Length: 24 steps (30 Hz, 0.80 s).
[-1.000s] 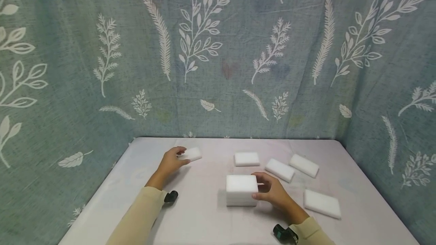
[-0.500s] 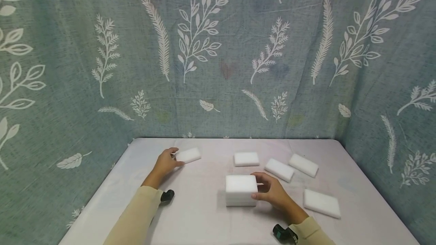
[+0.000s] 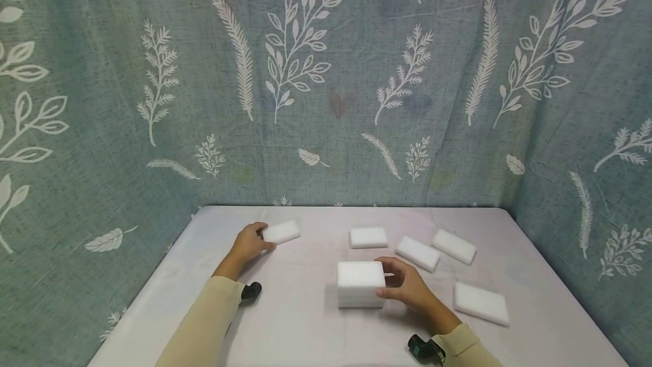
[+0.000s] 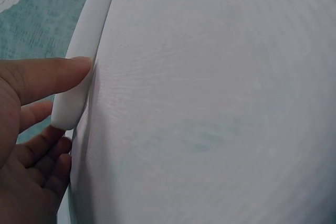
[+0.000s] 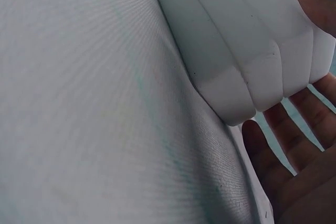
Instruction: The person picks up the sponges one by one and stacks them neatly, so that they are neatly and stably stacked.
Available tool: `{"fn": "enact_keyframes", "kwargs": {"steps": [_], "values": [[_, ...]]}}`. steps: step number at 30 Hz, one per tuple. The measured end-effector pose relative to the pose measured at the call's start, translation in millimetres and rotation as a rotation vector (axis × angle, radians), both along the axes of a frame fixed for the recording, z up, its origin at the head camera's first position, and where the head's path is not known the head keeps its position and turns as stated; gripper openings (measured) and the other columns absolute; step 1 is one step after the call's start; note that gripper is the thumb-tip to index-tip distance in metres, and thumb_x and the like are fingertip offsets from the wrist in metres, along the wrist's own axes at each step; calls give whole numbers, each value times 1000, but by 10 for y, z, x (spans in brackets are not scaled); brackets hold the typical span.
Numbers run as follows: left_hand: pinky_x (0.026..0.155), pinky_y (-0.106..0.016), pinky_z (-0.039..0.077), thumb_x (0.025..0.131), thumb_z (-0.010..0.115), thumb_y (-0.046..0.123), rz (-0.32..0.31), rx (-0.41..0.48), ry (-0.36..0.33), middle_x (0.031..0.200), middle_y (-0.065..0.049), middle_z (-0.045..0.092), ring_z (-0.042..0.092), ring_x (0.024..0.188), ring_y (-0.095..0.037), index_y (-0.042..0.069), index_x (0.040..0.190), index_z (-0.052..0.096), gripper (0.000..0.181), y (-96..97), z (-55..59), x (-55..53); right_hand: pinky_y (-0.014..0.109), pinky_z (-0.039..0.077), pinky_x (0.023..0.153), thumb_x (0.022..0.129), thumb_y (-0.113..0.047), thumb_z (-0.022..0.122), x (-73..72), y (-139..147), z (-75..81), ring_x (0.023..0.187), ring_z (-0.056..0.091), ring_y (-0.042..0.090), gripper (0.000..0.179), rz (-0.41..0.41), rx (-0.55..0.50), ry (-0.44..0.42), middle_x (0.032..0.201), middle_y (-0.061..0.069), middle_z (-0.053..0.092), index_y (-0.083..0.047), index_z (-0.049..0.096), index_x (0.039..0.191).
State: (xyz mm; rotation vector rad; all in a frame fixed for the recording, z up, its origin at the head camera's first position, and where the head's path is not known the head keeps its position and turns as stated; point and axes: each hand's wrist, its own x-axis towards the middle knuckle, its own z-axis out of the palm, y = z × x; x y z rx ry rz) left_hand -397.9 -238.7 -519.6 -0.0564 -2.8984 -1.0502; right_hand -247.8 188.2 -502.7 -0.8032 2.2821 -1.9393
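The white stack [image 3: 360, 285] stood on the table [image 3: 295, 321], the right hand [image 3: 407, 289] gripping its right side between thumb and fingers. Beyond the stack to its left, the left hand [image 3: 248, 245] pinched one white block [image 3: 282, 232]; four loose blocks [image 3: 368, 238] lay behind and right of the stack.

Grey-green cloth [image 3: 351, 197] printed with white leaf sprigs surrounds the pale, round-cornered bench [image 3: 295, 299] on three sides.
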Motion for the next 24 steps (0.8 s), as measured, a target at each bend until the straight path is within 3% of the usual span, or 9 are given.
{"fn": "enact_keyframes", "kwargs": {"steps": [8,16,20,24], "values": [[94,-53,44,74,86,28,39,63,-18,122,-23,55,52,112,-37,-2,134,53,75,-27,1,8,46,51,90,75,-1,82,4,2,18,107,57,45,65,-17,25,-18,117,22,59,7,51,132],[99,-54,42,75,85,31,26,98,-29,131,-22,52,48,121,-39,1,136,52,76,-6,74,72,42,50,93,72,0,84,-13,1,24,109,58,32,71,-47,29,50,119,21,59,9,49,133],[99,-54,41,75,85,32,-6,101,-4,134,-20,52,46,124,-39,3,136,53,75,52,137,139,55,48,93,72,0,84,-12,0,35,109,57,37,69,-47,18,73,119,23,59,12,49,131],[97,-54,42,74,86,33,-40,89,34,132,-18,53,48,122,-37,3,134,55,74,122,205,212,62,46,89,73,2,82,-18,1,35,106,58,33,66,-40,11,130,116,24,59,12,50,130]]}}
